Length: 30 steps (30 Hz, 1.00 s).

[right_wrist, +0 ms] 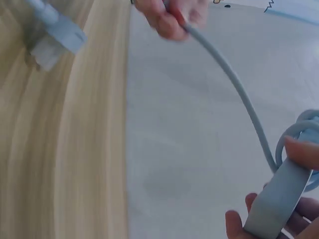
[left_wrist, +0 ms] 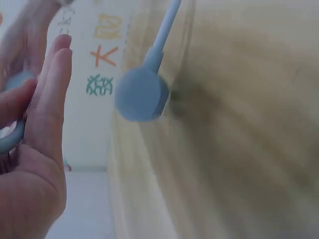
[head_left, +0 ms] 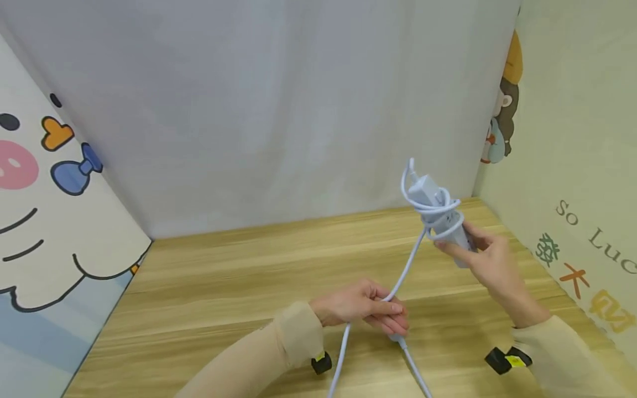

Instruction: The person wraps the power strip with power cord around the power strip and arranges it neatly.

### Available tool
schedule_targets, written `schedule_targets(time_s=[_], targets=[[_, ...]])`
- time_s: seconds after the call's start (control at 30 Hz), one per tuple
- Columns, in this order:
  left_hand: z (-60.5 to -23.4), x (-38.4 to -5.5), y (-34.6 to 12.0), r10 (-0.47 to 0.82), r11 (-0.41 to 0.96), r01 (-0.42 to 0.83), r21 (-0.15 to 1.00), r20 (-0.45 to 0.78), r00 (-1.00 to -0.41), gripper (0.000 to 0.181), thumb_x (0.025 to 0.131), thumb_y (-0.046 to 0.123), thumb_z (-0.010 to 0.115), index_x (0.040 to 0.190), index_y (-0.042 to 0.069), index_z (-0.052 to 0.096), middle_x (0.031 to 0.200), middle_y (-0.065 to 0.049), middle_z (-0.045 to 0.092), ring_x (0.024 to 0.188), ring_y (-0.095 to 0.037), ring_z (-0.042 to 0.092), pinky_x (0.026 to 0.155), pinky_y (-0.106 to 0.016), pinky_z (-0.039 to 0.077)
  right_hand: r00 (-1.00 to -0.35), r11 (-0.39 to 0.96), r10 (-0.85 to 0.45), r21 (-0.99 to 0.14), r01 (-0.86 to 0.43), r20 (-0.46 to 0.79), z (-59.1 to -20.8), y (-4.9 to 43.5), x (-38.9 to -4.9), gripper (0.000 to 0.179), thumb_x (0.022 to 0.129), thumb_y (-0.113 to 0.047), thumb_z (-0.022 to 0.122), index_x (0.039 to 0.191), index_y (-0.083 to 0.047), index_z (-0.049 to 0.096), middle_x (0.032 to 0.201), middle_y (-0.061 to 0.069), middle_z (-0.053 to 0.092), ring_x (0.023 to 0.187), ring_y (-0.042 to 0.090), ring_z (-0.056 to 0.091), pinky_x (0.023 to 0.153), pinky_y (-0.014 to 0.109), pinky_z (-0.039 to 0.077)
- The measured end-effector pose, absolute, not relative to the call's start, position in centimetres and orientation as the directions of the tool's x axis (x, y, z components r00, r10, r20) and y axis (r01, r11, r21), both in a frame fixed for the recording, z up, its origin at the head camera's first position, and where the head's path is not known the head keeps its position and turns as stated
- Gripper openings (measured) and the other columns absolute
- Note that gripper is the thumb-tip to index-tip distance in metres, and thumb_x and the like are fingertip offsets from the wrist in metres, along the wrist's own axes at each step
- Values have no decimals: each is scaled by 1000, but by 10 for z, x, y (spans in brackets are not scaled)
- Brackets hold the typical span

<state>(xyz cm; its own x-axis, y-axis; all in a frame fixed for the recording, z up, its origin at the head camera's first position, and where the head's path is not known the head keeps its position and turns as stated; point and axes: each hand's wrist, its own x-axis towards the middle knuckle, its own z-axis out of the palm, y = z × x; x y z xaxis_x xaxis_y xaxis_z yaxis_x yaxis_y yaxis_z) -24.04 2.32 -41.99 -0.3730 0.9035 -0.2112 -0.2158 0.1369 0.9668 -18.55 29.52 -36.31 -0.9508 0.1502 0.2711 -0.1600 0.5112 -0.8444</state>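
A white power strip (head_left: pixel 457 243) is raised over the table in my right hand (head_left: pixel 497 271), which grips its lower end between thumb and fingers. Several turns of white cord (head_left: pixel 433 210) are wound round its upper half. From the winding, the cord runs taut down to my left hand (head_left: pixel 360 307), whose thumb and fingers pinch it. Beyond that hand the cord loops down out of the head view. The plug (left_wrist: pixel 142 94) hangs close over the table in the left wrist view, its cord leading away; in the head view my left fingers partly hide it.
The wood-grain table (head_left: pixel 224 276) lies under both hands. A grey-white curtain (head_left: pixel 273 110) closes off the back. Printed panels stand at the left (head_left: pixel 45 221) and right (head_left: pixel 572 166), the right one close beside my right hand.
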Motion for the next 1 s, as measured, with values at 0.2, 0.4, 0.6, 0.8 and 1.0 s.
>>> schedule_targets(time_s=[0.2, 0.4, 0.6, 0.8, 1.0], targets=[[-420, -223, 6, 892, 115, -354, 928, -253, -375, 41, 107, 15, 51, 131, -20, 52, 125, -40, 60, 114, -32, 71, 95, -37, 59, -856, 756, 340, -655, 2, 389, -360, 331, -199, 69, 89, -35, 77, 144, -1, 53, 123, 36, 64, 97, 46, 66, 63, 19, 43], [-399, -211, -6, 894, 137, -205, 969, -210, -395, 35, 107, 18, 51, 125, -11, 61, 114, -33, 69, 107, -32, 74, 93, -42, 60, -842, 913, 292, -395, 103, 454, -375, 343, -199, 58, 86, -33, 78, 134, -4, 63, 96, 34, 69, 63, 38, 60, 44, 34, 35], [-335, -200, -15, 862, 282, 57, 958, -227, -453, 25, 107, 11, 51, 114, -8, 65, 100, -28, 75, 96, -35, 76, 81, -34, 65, -885, 977, 140, -209, 50, 444, -379, 327, -197, 57, 82, -27, 81, 129, -1, 64, 88, 25, 69, 58, 29, 51, 42, 35, 33], [-273, -214, -28, 898, 322, 268, 908, -203, -391, 22, 105, 11, 55, 109, -8, 67, 99, -20, 76, 92, -22, 78, 83, -32, 64, -919, 985, -157, -15, -174, 362, -373, 312, -191, 52, 75, -24, 89, 120, -7, 70, 97, 17, 75, 61, 24, 61, 44, 34, 45], [-237, -248, -32, 936, 287, 326, 901, -191, -297, 19, 103, 7, 57, 112, -6, 69, 101, -17, 76, 95, -24, 77, 90, -39, 63, -860, 885, -434, -50, -462, 267, -379, 303, -181, 55, 73, -23, 91, 124, -11, 73, 117, 13, 74, 98, 34, 73, 76, 48, 62]])
